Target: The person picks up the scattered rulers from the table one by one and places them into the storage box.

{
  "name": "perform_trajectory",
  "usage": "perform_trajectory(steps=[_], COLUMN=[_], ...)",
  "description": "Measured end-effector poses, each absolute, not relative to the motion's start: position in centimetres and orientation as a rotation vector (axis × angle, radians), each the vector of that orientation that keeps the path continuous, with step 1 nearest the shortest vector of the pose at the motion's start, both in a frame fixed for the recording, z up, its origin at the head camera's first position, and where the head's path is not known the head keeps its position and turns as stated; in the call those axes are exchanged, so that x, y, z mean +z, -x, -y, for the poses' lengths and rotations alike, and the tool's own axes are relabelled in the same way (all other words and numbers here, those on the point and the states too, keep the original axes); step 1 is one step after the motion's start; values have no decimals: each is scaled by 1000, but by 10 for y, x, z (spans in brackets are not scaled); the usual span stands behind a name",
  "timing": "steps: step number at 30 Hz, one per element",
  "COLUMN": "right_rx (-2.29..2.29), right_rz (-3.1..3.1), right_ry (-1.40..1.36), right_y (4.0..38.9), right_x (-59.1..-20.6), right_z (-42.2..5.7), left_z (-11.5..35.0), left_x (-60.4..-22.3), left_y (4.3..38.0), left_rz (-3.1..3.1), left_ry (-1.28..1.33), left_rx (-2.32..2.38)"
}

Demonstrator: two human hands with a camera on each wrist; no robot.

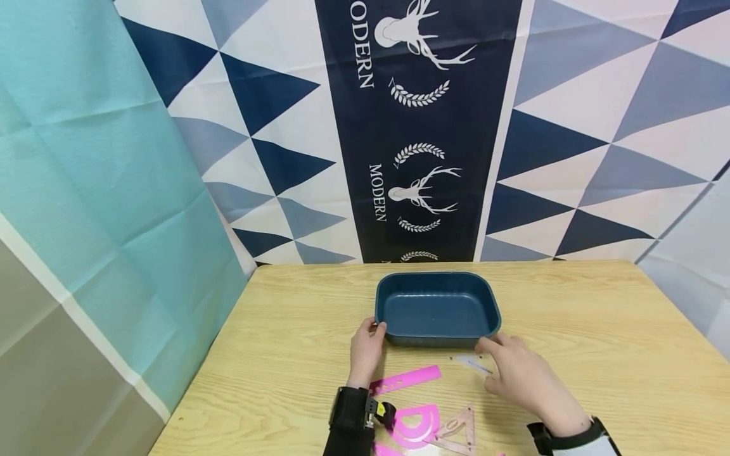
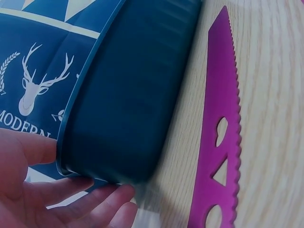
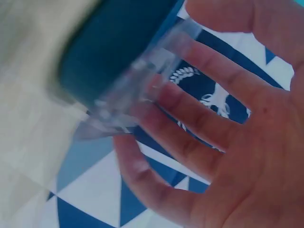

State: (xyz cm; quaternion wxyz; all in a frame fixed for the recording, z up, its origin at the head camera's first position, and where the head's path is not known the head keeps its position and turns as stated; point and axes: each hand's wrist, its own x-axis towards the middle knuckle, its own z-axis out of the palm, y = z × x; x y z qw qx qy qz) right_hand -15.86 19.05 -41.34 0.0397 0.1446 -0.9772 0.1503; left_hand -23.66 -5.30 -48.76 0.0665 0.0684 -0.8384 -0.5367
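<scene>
A dark teal plastic bin stands upright on the table. My left hand holds its front left corner, thumb at the rim and the other fingers around the side, as the left wrist view shows. At the front right corner is my right hand, index fingertip right at the bin and thumb apart from it. In the right wrist view its fingers are spread beside a clear plastic piece that overlaps the bin's corner; this view is blurred. A pink ruler with cut-out shapes and a wavy edge lies below the left hand.
Nearer me lie a pink protractor and a pale pink set square. A small clear item is on the wooden table in front of the bin. Patterned cloth hangs behind the table, and turquoise cloth on the left.
</scene>
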Motion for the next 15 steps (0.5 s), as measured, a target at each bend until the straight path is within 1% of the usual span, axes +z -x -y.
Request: perform_trajectory(steps=[5,15], right_rx=[367,375], right_rz=[2883,2815], right_ry=[-455,-404], right_y=[166,183], right_x=[-404,-411], right_z=[-186,-184], left_z=[52,51], left_x=[-486,-487], left_y=[236,234], left_rz=[2529,2528], left_ry=[-201,-196], left_rx=[-1614,-1589])
